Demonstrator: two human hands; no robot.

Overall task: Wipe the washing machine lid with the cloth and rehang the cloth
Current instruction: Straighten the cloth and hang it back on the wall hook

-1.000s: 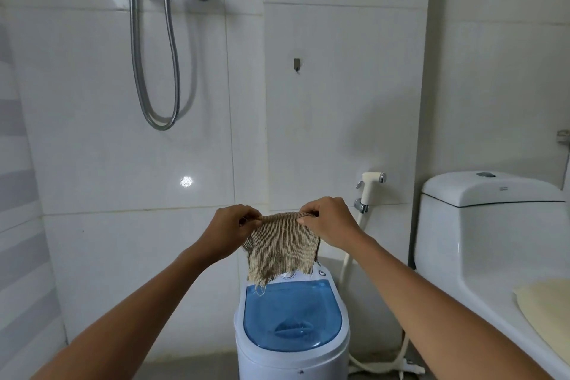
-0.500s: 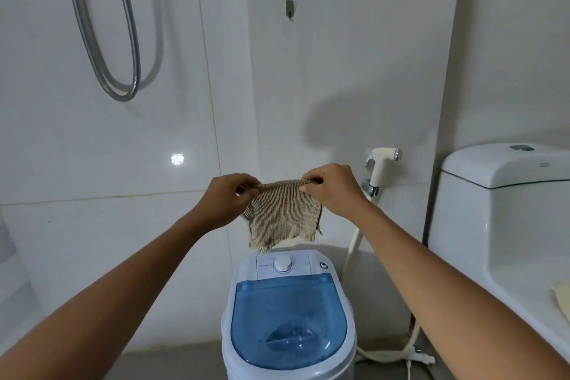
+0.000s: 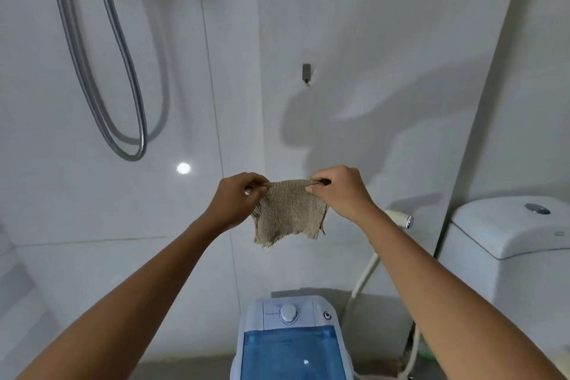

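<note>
I hold the frayed beige knitted cloth [image 3: 290, 214] stretched by its top edge, left hand [image 3: 239, 200] and right hand [image 3: 340, 191] fingers pinching it, presumably to catch the small metal wall hook [image 3: 306, 73] above.

Shower hose [image 3: 101, 77] left; toilet cistern [image 3: 512, 225] right; bidet sprayer [image 3: 399, 218].

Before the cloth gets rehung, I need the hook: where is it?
In the head view, the hook sits on the white tiled wall, centre frame, above the cloth and right of the shower hose.
</note>
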